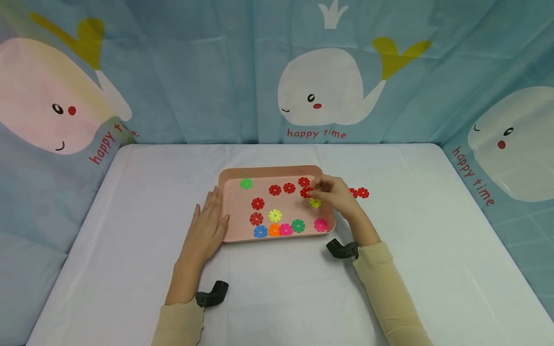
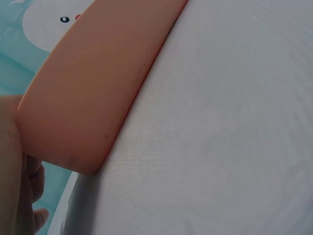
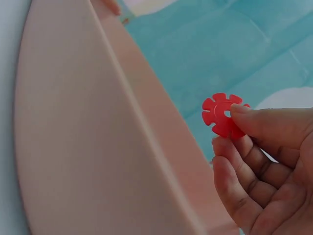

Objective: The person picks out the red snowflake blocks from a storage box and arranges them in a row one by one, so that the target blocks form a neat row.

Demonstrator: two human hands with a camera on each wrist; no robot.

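Note:
My right hand [image 1: 339,197] is above the right side of a pink tray [image 1: 235,206]. In the right wrist view, its thumb and fingers pinch a notched red plastic disc [image 3: 220,115] with a hole in its middle. My left hand [image 1: 204,230] lies along the tray's left edge, its fingers stretched forward and held together. The tray holds several loose notched discs, among them red ones [image 1: 258,203], a light green one [image 1: 246,183], a blue one [image 1: 260,231] and an orange one [image 1: 274,230].
Beyond the tray's right edge, red discs [image 1: 363,192] lie on the white tabletop [image 1: 277,288]. A blue curtain [image 1: 195,86] printed with whales hangs behind the table and along its sides. Each forearm wears a black wrist mount [image 1: 212,294].

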